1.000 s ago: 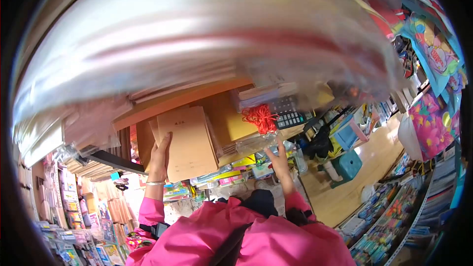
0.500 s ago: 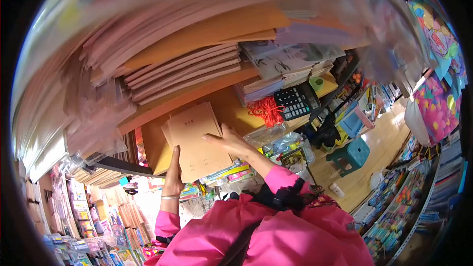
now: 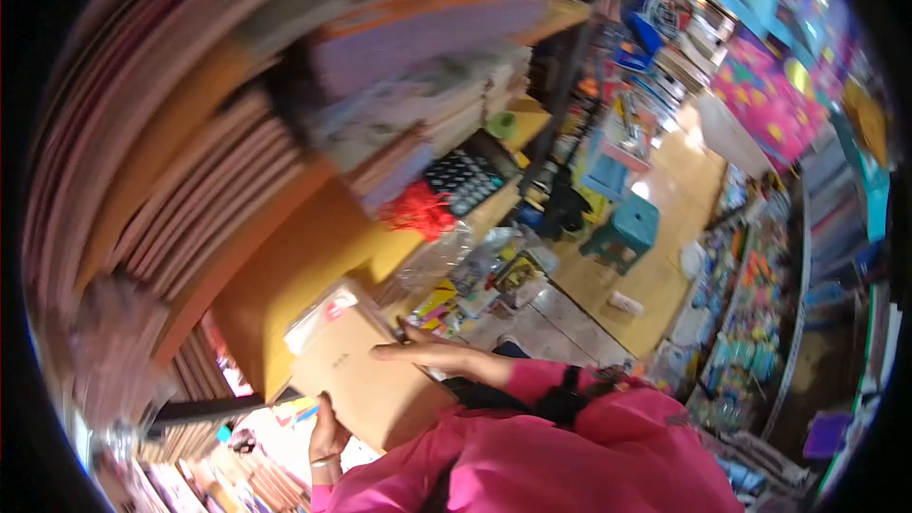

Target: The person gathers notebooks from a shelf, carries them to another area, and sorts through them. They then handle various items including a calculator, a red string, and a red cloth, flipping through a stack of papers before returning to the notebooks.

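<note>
A small stack of brown kraft-covered notebooks [image 3: 356, 370] lies tilted between my two hands, in front of my body. Small dark print shows on the top cover. My left hand [image 3: 328, 429] grips the near left edge, thumb on top. From the right, my right hand [image 3: 427, 353] holds the other edge, thumb across the cover and fingers partly hidden beneath. At the far end of the stack, a clear plastic wrapper [image 3: 323, 315] with a red and white patch shows; whether it is attached to the notebooks I cannot tell.
Beyond the hands is a yellow wooden shelf [image 3: 275, 271] with paper stacks above it. Red string [image 3: 418, 211] and a black calculator [image 3: 464, 179] lie farther right. A green stool [image 3: 625, 230] stands on the floor, and packed goods racks [image 3: 760, 313] line the right side.
My view has swung to the right and blurred. The notebooks have come lower and closer to my body, both hands still on them. The plastic wrapper now shows at their far end.
</note>
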`<state>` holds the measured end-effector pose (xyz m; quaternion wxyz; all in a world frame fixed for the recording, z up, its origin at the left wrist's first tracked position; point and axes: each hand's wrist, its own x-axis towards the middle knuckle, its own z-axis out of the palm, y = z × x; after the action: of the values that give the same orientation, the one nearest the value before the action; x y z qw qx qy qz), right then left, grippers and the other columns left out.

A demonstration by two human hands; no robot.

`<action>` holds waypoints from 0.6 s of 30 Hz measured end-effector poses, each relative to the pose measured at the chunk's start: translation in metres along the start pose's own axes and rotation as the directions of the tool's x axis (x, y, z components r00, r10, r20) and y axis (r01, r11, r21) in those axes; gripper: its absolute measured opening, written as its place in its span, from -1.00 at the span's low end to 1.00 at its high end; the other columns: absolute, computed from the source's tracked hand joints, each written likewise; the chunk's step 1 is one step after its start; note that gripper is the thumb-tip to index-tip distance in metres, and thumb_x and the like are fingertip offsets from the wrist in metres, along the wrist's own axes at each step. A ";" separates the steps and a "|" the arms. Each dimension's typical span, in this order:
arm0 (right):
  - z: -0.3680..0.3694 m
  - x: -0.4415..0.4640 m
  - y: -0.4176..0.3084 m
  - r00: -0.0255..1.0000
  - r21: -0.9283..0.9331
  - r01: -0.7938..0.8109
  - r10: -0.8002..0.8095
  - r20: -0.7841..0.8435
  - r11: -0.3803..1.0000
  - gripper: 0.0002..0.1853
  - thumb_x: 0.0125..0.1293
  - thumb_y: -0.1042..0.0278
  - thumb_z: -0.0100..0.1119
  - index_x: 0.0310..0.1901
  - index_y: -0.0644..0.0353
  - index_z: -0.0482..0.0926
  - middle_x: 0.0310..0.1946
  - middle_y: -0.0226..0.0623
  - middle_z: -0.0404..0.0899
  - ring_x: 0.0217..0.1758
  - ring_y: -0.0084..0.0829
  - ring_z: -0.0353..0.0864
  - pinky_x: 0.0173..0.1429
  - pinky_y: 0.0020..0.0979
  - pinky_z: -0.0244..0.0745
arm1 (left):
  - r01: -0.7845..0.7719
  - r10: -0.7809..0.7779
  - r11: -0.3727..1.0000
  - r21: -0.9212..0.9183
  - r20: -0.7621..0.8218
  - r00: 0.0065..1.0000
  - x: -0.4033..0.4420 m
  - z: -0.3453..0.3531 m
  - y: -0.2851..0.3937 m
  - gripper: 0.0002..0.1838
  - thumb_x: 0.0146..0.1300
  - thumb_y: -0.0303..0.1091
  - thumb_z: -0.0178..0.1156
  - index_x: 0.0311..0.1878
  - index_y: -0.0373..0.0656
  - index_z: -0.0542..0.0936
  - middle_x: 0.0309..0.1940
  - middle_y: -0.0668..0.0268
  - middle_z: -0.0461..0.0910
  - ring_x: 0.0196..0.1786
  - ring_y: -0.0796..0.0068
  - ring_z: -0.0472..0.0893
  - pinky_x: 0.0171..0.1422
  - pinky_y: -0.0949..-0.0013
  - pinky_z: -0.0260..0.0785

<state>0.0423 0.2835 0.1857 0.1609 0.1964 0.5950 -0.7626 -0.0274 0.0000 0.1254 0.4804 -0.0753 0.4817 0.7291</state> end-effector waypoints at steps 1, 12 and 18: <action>-0.002 -0.008 -0.003 0.996 0.072 0.076 -0.079 0.038 0.994 0.22 0.01 -0.27 0.33 0.35 0.56 -0.15 0.29 0.09 0.21 0.39 -0.23 0.18 0.40 -0.38 0.09 | -0.059 0.059 0.998 0.033 0.001 0.998 0.001 -0.002 -0.006 -0.24 0.32 0.18 -0.03 0.36 -0.24 0.17 0.29 0.21 0.32 0.30 0.28 0.35 0.34 0.16 0.25; -0.087 -0.054 0.064 0.971 0.013 0.235 -0.234 -0.048 0.972 0.07 -0.04 -0.14 0.42 0.33 0.39 0.08 0.21 0.01 0.29 0.32 -0.19 0.23 0.34 -0.27 0.16 | -0.020 0.013 0.986 0.163 0.039 0.999 0.017 0.042 -0.040 -0.04 0.02 0.05 0.40 0.35 -0.29 0.16 0.25 0.19 0.34 0.28 0.23 0.37 0.32 0.15 0.28; -0.182 -0.153 0.108 0.898 0.094 0.351 -0.307 -0.315 0.932 -0.27 0.20 -0.17 0.18 0.19 0.30 0.30 -0.08 -0.18 0.42 0.01 -0.36 0.37 0.09 -0.39 0.30 | 0.112 -0.173 0.967 0.227 0.274 0.946 0.096 0.101 -0.078 -0.20 0.01 -0.18 0.44 0.26 -0.25 0.27 0.19 0.25 0.39 0.24 0.29 0.39 0.37 0.08 0.23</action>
<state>0.2464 0.4357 0.1307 -0.0764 0.2159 0.5784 -0.7829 0.0183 0.1443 0.0747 0.6030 0.0489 0.4727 0.6408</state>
